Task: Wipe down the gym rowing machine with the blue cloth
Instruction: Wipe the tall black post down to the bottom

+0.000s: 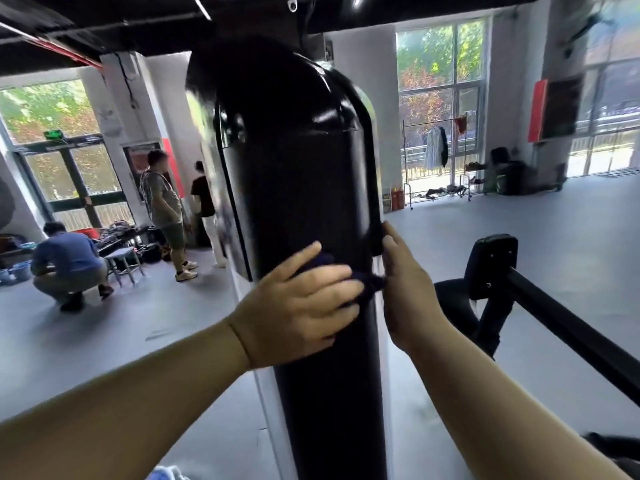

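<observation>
The rowing machine's tall, glossy black housing (298,168) stands upright right in front of me. My left hand (298,306) lies flat on its front and presses a dark blue cloth (372,282) against it. Most of the cloth is hidden under the palm; its edges show above the fingers and at the fingertips. My right hand (408,289) rests with straight fingers on the housing's right edge, next to the cloth's end. A black rail (571,334) and a black padded part (491,268) of the machine run off to the right.
A person squats at the left (69,265) by a small stool (124,261) and blue basins. Two people stand behind the housing's left side (162,202). A clothes rack (436,157) stands by the far windows. Grey floor spreads all around.
</observation>
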`<state>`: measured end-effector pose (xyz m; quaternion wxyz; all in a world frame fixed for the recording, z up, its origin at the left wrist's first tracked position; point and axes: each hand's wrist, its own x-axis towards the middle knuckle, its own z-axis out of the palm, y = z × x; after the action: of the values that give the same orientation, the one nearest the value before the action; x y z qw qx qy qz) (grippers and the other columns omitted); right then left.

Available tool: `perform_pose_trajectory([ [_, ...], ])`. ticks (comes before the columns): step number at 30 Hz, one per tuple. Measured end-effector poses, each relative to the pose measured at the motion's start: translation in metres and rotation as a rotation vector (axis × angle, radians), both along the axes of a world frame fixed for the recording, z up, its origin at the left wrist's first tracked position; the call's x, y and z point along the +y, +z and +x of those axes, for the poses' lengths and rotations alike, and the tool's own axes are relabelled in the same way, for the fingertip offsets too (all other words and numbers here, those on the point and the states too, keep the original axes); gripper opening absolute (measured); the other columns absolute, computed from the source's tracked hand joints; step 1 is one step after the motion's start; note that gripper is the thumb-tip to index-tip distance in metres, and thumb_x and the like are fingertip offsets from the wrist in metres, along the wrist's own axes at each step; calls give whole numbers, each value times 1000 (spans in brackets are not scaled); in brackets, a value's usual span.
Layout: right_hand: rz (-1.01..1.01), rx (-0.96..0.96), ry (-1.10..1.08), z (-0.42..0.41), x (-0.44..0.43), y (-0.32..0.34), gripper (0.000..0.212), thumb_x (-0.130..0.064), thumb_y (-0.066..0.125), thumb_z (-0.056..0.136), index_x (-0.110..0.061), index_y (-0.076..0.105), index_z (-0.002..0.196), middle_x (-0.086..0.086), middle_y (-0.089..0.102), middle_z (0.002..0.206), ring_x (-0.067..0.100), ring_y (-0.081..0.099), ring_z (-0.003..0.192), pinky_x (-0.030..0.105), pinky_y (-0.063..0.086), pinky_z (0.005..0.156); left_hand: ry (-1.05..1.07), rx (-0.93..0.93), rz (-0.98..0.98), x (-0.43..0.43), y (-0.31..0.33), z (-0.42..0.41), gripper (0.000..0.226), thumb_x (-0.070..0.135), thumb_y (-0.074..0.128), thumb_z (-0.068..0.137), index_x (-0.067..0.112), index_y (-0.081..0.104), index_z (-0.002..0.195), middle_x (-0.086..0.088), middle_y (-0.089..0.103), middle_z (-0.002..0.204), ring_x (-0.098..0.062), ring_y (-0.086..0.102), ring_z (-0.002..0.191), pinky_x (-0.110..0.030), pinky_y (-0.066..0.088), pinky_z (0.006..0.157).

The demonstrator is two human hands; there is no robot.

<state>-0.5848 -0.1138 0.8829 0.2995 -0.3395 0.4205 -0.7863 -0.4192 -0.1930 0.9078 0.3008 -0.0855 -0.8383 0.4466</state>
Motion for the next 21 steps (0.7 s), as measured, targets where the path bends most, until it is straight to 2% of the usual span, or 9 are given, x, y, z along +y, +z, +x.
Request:
perform_pose_trajectory([
  [2, 17, 87, -14, 2, 5, 3, 37, -35, 39, 105, -37, 52, 139, -16, 59, 136, 1, 55, 124, 30, 41, 107, -14, -218, -100, -4, -14, 9, 22, 25, 55, 97, 25, 73, 110, 2, 65, 126, -20, 56, 124, -52, 24, 118],
  [4, 29, 106, -8, 3, 10, 6, 36, -36, 37, 106, -41, 51, 139, -20, 58, 135, -5, 53, 121, 21, 43, 97, -41, -292, -199, -10, 5, 12, 22, 23, 54, 98, 27, 71, 112, 3, 64, 128, -20, 55, 125, -53, 20, 119],
  [7, 60, 123, 23, 6, 13, 11, 37, -39, 36, 106, -44, 50, 140, -21, 57, 136, -5, 53, 122, 17, 44, 85, -44, 30, -165, -16, 59, 11, 22, 25, 58, 95, 23, 69, 114, -2, 63, 131, -25, 53, 128, -57, 17, 118],
  [10, 81, 154, 5, 15, 12, 13, 37, -43, 37, 104, -50, 47, 139, -16, 58, 136, 4, 57, 121, 25, 51, 94, -33, 437, 89, -15, 77, 6, 24, 20, 61, 91, 18, 73, 111, -7, 63, 130, -29, 51, 126, -61, 21, 114],
  [13, 96, 213, -96, 26, 10, 10, 46, -51, 44, 94, -53, 42, 140, -17, 52, 143, 5, 51, 129, 40, 40, 112, -52, 452, 175, -8, 10, -1, 25, 20, 59, 89, 18, 75, 108, -7, 65, 128, -28, 50, 124, -58, 23, 114],
  [16, 132, 362, -185, 34, 17, 12, 50, -52, 41, 96, -52, 34, 146, -25, 36, 153, 1, 35, 140, 41, 29, 119, 16, 292, 204, -3, -73, 7, 23, 19, 56, 96, 24, 74, 110, 0, 66, 127, -21, 54, 123, -52, 22, 118],
  [18, 120, 496, -225, 33, 24, 19, 48, -41, 39, 104, -45, 29, 151, -26, 31, 155, -6, 28, 141, 30, 26, 119, 28, 225, 155, -5, -87, 14, 25, 17, 57, 98, 25, 70, 117, 1, 62, 134, -20, 52, 128, -53, 21, 118],
  [19, 108, 568, -244, 32, 28, 25, 49, -37, 39, 105, -41, 26, 153, -27, 29, 155, -13, 26, 137, 18, 25, 116, 26, 228, 129, -6, -81, 15, 27, 16, 57, 98, 25, 68, 121, 0, 58, 139, -20, 49, 131, -54, 21, 118],
  [21, 53, 732, -282, 31, 32, 40, 52, -29, 40, 106, -41, 23, 154, -30, 25, 154, -26, 22, 130, 0, 21, 102, 32, 384, 136, -4, -49, 10, 33, 17, 55, 97, 24, 61, 129, -2, 45, 149, -22, 42, 137, -55, 18, 117],
])
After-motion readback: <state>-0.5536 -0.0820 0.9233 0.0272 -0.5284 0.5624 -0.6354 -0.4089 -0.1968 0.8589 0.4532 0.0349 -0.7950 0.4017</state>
